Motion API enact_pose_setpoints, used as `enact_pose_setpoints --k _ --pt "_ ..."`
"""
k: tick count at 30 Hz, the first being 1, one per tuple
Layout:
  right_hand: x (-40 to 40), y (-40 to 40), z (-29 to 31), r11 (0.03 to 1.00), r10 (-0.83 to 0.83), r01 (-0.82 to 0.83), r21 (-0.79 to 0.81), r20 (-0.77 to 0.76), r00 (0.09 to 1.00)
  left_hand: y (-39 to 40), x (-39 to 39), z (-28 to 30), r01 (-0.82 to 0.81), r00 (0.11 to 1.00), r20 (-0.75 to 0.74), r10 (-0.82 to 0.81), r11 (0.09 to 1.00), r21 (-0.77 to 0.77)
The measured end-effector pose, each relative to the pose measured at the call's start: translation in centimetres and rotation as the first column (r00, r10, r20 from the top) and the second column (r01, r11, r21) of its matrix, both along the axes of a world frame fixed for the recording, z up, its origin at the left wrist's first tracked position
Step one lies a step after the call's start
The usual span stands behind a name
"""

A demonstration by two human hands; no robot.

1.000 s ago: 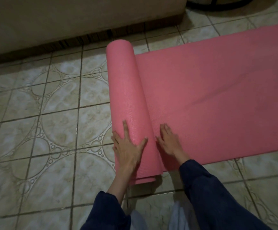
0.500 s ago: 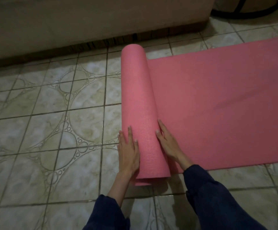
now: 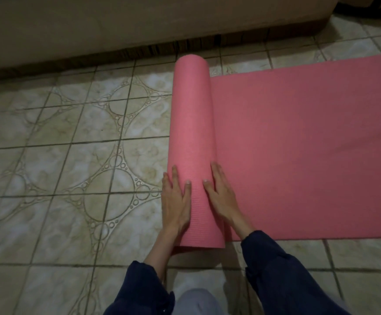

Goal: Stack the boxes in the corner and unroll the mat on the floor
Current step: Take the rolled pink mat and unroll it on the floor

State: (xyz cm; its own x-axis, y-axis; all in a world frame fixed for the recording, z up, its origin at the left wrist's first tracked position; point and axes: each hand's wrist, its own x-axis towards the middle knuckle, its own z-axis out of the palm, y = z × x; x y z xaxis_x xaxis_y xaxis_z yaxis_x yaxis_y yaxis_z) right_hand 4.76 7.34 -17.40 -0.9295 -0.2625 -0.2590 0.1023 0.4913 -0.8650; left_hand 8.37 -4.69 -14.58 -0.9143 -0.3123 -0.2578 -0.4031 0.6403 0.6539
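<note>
A pink mat lies partly unrolled on the tiled floor. Its rolled part point(image 3: 193, 123) stands as a long tube running away from me, and its flat part point(image 3: 298, 144) spreads to the right. My left hand point(image 3: 176, 201) rests flat against the left side of the roll near its close end, fingers straight. Against the roll's right side, where it meets the flat part, my right hand point(image 3: 221, 196) lies with its fingers straight too. No boxes are in view.
A beige sofa base point(image 3: 139, 23) runs along the far side, close to the roll's far end. A dark curved object point(image 3: 366, 12) lies at the top right. Patterned floor tiles point(image 3: 60, 178) stretch out to the left of the roll.
The roll has moved left away from the sofa's corner, leaving more mat flat. My left hand slid from the roll's top to its left side; my right hand came off the flat mat onto the roll.
</note>
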Motion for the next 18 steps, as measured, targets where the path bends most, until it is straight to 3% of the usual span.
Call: enact_pose_setpoints --k 3,8,11,13,18 --pt "0.4 -1.9 -0.1 0.999 -0.045 0.043 -0.023 -0.109 0.993 -2.6 0.2 -0.3 -0.02 1.0 0.007 0.02 1.0 -0.014" --pt "0.6 -4.8 -0.3 0.991 -0.062 0.075 -0.112 0.113 0.992 -6.2 0.9 -1.1 -0.013 1.0 0.022 0.014 0.999 -0.03" --pt "1.1 -7.0 0.0 1.0 -0.011 0.01 -0.007 -0.078 0.997 -8.0 1.2 -1.3 -0.042 0.999 -0.004 0.042 0.999 -0.017" --pt "1.0 -8.2 0.0 1.0 -0.015 0.011 -0.025 -0.15 0.989 -9.5 1.0 -1.1 -0.07 0.997 -0.017 0.07 0.997 -0.024" --pt "0.5 -12.3 -0.1 0.998 -0.028 0.029 -0.048 0.013 1.0 -12.8 1.0 -0.9 -0.058 0.998 0.029 0.058 0.998 -0.023"
